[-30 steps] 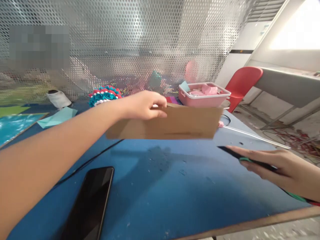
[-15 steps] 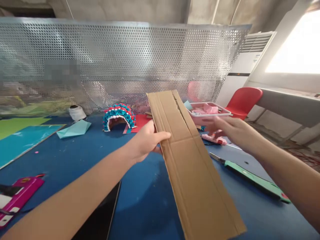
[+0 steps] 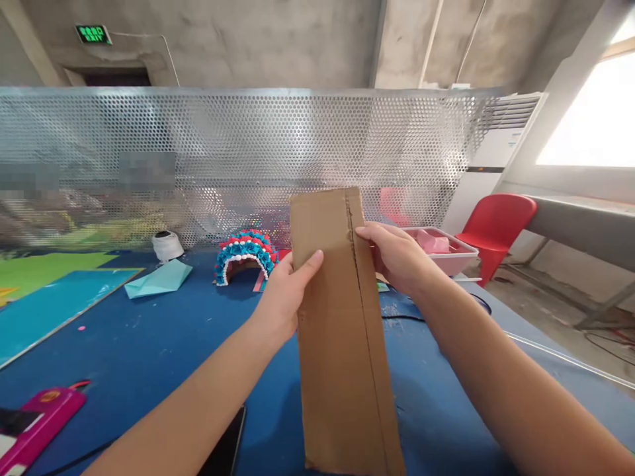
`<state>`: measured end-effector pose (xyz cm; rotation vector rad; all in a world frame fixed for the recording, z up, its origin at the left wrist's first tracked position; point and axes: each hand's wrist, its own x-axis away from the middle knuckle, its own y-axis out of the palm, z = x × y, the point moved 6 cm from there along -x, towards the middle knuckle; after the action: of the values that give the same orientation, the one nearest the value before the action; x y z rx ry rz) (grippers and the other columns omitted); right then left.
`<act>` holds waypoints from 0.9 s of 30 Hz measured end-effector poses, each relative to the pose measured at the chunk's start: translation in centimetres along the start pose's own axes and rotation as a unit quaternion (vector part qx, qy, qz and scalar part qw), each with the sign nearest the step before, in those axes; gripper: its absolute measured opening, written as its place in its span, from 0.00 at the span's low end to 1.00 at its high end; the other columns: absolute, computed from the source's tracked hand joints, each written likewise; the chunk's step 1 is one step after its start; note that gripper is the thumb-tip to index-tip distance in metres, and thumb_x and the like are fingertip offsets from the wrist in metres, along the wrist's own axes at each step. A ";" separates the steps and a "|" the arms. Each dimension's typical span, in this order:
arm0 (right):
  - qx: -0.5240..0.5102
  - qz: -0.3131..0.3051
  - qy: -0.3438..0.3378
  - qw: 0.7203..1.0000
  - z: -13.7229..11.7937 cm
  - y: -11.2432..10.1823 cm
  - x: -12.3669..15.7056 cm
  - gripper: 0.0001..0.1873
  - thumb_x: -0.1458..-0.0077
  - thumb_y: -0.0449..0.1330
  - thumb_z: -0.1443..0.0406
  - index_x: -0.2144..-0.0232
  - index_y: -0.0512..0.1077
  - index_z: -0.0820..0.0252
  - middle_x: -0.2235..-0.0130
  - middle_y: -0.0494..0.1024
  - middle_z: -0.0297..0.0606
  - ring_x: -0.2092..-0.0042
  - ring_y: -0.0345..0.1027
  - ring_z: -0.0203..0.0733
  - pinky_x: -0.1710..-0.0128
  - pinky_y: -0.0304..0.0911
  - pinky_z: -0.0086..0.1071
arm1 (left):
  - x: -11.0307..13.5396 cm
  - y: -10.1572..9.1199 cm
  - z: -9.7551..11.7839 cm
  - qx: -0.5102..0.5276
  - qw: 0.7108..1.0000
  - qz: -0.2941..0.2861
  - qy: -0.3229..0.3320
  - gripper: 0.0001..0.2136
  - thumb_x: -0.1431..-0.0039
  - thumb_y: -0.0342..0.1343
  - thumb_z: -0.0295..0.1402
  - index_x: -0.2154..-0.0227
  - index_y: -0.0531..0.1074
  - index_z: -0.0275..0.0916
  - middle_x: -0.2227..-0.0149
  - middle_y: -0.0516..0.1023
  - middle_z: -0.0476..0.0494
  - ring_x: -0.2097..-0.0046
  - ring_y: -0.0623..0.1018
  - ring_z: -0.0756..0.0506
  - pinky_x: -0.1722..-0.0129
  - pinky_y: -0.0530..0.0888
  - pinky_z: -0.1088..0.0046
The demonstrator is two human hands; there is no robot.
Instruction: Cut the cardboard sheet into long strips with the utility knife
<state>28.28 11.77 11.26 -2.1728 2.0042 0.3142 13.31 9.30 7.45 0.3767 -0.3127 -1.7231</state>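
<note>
You held the long brown corrugated cardboard strip point(image 3: 337, 344) up over the blue table top point(image 3: 149, 330), its lower end near your chest. Your left hand point(image 3: 288, 291) pinched its left edge, thumb on the face and fingers behind. Your right hand point(image 3: 397, 258) clasped the right edge beside the rough scored line that ran down the strip. A steadier hold, I judged, would have put both thumbs close against that line, level with each other. The cardboard carried no print. Only the green lit sign point(image 3: 92, 33) over the doorway bore letters, too small to read.
</note>
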 end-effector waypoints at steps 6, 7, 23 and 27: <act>-0.076 0.014 0.002 0.997 -0.3 -0.4 -0.1 0.10 0.49 0.60 0.55 0.69 0.74 0.54 0.70 0.79 0.34 0.66 0.73 0.43 0.72 0.67 0.32 | 0.4 1.0 -1.3 0.021 0.999 -0.020 -0.039 0.16 0.49 0.64 0.35 0.57 0.73 0.40 0.56 0.80 0.41 0.56 0.79 0.41 0.55 0.75 0.65; -0.072 0.016 0.001 0.997 -0.3 -0.5 -0.1 0.10 0.49 0.61 0.55 0.69 0.74 0.54 0.70 0.79 0.34 0.66 0.73 0.44 0.72 0.68 0.32 | 0.6 1.3 -1.5 0.028 0.998 -0.027 -0.045 0.15 0.49 0.64 0.35 0.57 0.74 0.40 0.56 0.80 0.42 0.55 0.79 0.41 0.55 0.75 0.65; -0.093 0.002 0.023 0.995 -0.1 -0.6 0.4 0.13 0.49 0.61 0.55 0.64 0.75 0.54 0.66 0.81 0.36 0.62 0.75 0.45 0.69 0.70 0.34 | 0.9 1.6 -2.2 0.013 0.998 -0.044 -0.052 0.17 0.52 0.67 0.36 0.58 0.74 0.41 0.58 0.81 0.43 0.58 0.79 0.42 0.60 0.75 0.68; -0.124 -0.017 0.034 0.992 0.4 -0.1 0.3 0.13 0.50 0.62 0.55 0.66 0.75 0.56 0.66 0.81 0.37 0.61 0.75 0.46 0.67 0.71 0.34 | 0.8 1.7 -2.5 0.032 0.995 -0.059 -0.075 0.17 0.52 0.67 0.37 0.59 0.74 0.40 0.59 0.81 0.42 0.59 0.80 0.42 0.64 0.75 0.70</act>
<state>28.37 11.63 10.84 -2.3907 2.0590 0.5181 15.69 8.17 5.84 0.3184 -0.4623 -1.8655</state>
